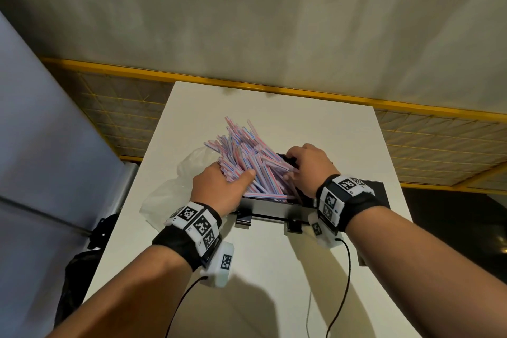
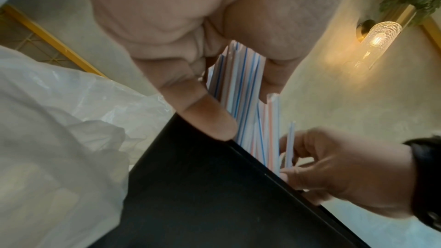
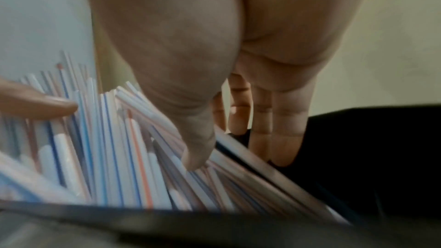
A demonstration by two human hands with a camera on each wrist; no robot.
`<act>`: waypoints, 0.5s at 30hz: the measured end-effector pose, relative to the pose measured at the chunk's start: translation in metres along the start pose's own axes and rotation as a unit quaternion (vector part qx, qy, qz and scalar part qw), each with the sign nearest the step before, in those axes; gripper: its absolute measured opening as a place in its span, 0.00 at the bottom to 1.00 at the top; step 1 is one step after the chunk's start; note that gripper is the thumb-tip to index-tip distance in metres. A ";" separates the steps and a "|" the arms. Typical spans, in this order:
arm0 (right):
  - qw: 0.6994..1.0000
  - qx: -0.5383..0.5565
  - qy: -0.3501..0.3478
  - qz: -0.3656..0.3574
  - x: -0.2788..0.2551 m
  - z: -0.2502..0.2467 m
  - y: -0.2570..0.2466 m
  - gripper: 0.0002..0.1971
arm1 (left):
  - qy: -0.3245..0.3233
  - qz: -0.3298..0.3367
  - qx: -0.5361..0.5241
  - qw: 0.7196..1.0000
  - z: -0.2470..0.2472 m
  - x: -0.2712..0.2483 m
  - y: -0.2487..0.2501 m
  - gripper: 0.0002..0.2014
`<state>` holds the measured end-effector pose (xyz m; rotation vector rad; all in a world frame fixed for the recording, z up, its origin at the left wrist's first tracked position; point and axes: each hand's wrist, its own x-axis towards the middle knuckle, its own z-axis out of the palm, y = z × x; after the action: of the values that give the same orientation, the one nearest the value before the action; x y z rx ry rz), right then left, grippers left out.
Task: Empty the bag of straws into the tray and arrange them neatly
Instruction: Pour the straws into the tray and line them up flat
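Observation:
A heap of red- and blue-striped straws (image 1: 247, 145) lies slantwise in the black tray (image 1: 274, 207), with the far ends sticking out over its back left corner. My left hand (image 1: 236, 173) grips the left side of the heap, thumb on top; in the left wrist view a bundle of straws (image 2: 272, 129) sits between its thumb and fingers (image 2: 210, 120). My right hand (image 1: 290, 167) holds the right side, with its thumb (image 3: 198, 157) before the straws (image 3: 114, 148) and its fingers behind them, down in the tray (image 3: 369, 157).
The crumpled clear plastic bag (image 1: 170, 192) lies on the white table (image 1: 274, 282) just left of the tray, beside my left wrist. Two clips stick out from the tray's front edge. Wrist cables trail toward me. Beyond the table runs a yellow-framed mesh fence.

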<state>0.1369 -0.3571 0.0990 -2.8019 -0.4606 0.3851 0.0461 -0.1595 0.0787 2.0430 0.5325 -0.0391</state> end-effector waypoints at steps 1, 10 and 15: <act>1.000 0.006 0.019 0.009 -0.002 0.000 0.004 0.19 | -0.001 -0.002 -0.005 1.000 0.000 0.001 -0.002 0.16; 0.981 -0.007 -0.150 0.126 -0.013 0.013 0.007 0.20 | 0.005 -0.002 -0.005 1.000 0.003 0.004 -0.005 0.24; 0.987 -0.036 -0.121 0.100 0.002 0.020 -0.001 0.12 | 0.005 -0.020 -0.020 1.000 0.004 0.005 -0.004 0.25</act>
<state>0.1326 -0.3515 0.0805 -2.8935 -0.2468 0.7722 0.0493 -0.1589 0.0722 1.9942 0.5770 -0.0424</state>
